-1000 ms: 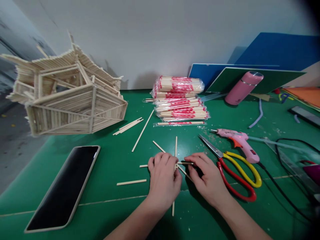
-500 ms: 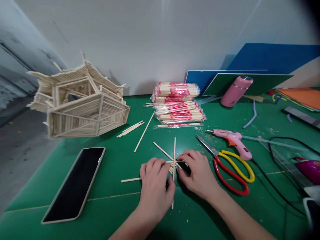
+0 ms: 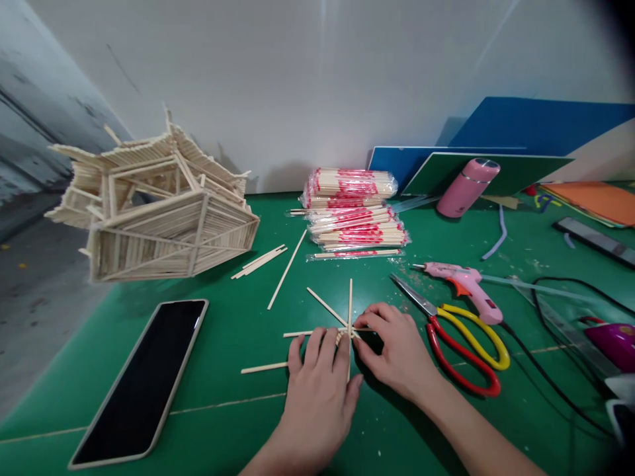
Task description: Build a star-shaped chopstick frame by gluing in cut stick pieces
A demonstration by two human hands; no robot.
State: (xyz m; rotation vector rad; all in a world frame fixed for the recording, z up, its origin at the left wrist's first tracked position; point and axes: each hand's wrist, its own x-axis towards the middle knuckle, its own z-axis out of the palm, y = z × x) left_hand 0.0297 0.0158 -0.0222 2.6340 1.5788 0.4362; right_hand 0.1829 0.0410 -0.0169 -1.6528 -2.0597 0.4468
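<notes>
Several thin wooden chopsticks [image 3: 327,306] cross on the green tabletop like spokes, meeting at a cluster between my hands. My left hand [image 3: 320,387] lies over their left and lower parts, fingers bent and pressing them down; its thumb is near the lower end of the upright chopstick [image 3: 350,297]. From the right, my right hand [image 3: 394,344] pinches at the crossing with thumb and fingertips, around a chopstick that points right. A separate chopstick [image 3: 262,367] sticks out left from under my left hand. The exact joint is partly hidden by my fingertips.
Left stand a chopstick-built model house [image 3: 173,228] and a phone [image 3: 141,383]. Wrapped chopstick packs [image 3: 354,221] pile up behind, with loose chopsticks [image 3: 260,261] nearby. On the right are scissors [image 3: 431,314], a pink glue gun [image 3: 466,284] with its cord, and a pink bottle [image 3: 469,188].
My left hand has slid a little right and down, baring the left end of a horizontal chopstick and covering the upright one's lower end. My right hand stays at the crossing. The view has shifted slightly.
</notes>
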